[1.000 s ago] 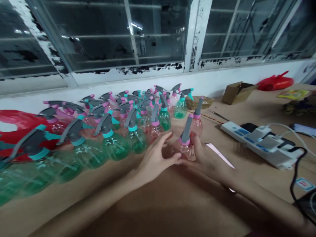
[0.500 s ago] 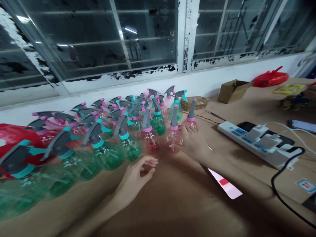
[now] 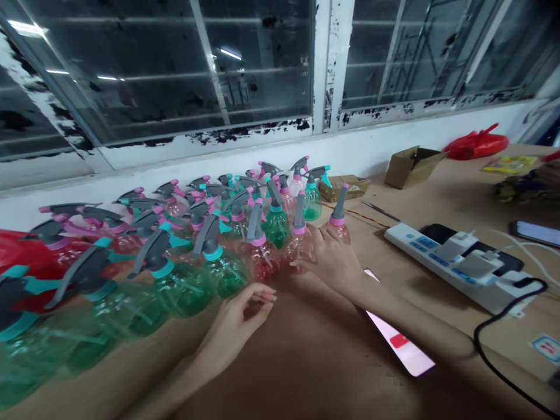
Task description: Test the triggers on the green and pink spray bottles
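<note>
Many small spray bottles stand packed on the brown table [image 3: 315,373] below the window, green ones [image 3: 223,268] with teal collars and pink ones with pink collars. My right hand [image 3: 335,259] reaches forward with fingers apart and rests against a pink spray bottle [image 3: 301,242] at the right end of the group; another pink bottle [image 3: 339,224] stands just beyond my fingertips. My left hand [image 3: 238,318] lies on the table in front of the green bottles, fingers loosely curled, holding nothing.
A lit phone [image 3: 402,347] lies under my right forearm. A white power strip [image 3: 437,251] with plugs and a black cable [image 3: 503,373] sits to the right, another phone [image 3: 536,232] beyond. A cardboard box [image 3: 411,166] and red bag [image 3: 476,144] are far right.
The pink bottle held in both hands a second ago now stands at the right end of the group. My left hand has pulled back toward me; my right hand stays against the bottle.
</note>
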Motion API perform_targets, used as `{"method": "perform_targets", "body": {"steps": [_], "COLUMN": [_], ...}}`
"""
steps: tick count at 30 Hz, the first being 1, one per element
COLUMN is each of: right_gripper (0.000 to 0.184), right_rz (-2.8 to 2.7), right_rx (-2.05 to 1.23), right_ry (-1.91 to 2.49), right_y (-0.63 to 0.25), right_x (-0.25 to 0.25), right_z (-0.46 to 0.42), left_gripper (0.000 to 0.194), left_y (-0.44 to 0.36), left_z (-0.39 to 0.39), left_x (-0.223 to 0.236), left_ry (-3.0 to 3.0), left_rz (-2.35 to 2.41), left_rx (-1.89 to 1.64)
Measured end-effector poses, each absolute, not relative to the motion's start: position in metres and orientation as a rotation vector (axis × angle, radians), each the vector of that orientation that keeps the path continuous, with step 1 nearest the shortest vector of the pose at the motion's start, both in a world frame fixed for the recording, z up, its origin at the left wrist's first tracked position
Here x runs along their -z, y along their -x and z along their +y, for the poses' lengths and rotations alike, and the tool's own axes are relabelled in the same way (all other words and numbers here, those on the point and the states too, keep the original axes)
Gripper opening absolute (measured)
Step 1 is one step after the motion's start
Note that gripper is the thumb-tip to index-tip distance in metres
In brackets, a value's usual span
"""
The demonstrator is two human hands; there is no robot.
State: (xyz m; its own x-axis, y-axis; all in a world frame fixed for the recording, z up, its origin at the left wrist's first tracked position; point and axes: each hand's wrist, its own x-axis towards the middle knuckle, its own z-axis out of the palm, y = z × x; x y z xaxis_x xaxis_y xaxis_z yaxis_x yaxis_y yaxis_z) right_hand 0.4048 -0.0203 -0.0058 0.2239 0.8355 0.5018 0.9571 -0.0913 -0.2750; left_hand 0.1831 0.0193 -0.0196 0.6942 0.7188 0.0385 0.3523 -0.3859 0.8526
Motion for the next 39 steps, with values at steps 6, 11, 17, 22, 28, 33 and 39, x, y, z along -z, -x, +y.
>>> {"method": "perform_targets", "body": {"steps": [6,11,17,22,28,33,39], "right_gripper": [0.022,0.026,0.048,0.032,0.03,0.029,0.025], "right_rz": [-1.552,-1.343,-1.27,-1.293,-1.289,-1.33,-1.51], "right_rx": [0.232,0.284,0.247,0.122,0.106,0.129,-0.145], "right_ry": [1.945,1.966,1.879,1.788,1.718,1.682,1.577], "right_y": [-0.42,-0.452,-0.477,-0.479,-0.473,-0.438,-0.367], "right_x": [-0.001,0.007,0.017,0.02,0.008,-0.011,-0.018], "right_z": [-0.053,-0.059,-0.029,-0.012,-0.031,-0.073,-0.094], "left_gripper": [0.011,0.011,0.01,0.01,0.011,0.011,0.028], "left_y": [-0.186,-0.193,-0.2,-0.199,-0.191,-0.176,-0.157], "left_z": [0.024,0.022,0.019,0.01,0.0,-0.005,-0.012], "left_x": [0.022,0.021,0.025,0.023,0.012,0.004,-0.011], "left_ry": [-1.962,-1.973,-2.011,-2.036,-2.035,-2.042,-1.991], "left_rz": [0.821,0.802,0.753,0.737,0.737,0.722,0.752], "left_rx": [-0.49,-0.434,-0.442,-0.423,-0.449,-0.49,-0.651]}}
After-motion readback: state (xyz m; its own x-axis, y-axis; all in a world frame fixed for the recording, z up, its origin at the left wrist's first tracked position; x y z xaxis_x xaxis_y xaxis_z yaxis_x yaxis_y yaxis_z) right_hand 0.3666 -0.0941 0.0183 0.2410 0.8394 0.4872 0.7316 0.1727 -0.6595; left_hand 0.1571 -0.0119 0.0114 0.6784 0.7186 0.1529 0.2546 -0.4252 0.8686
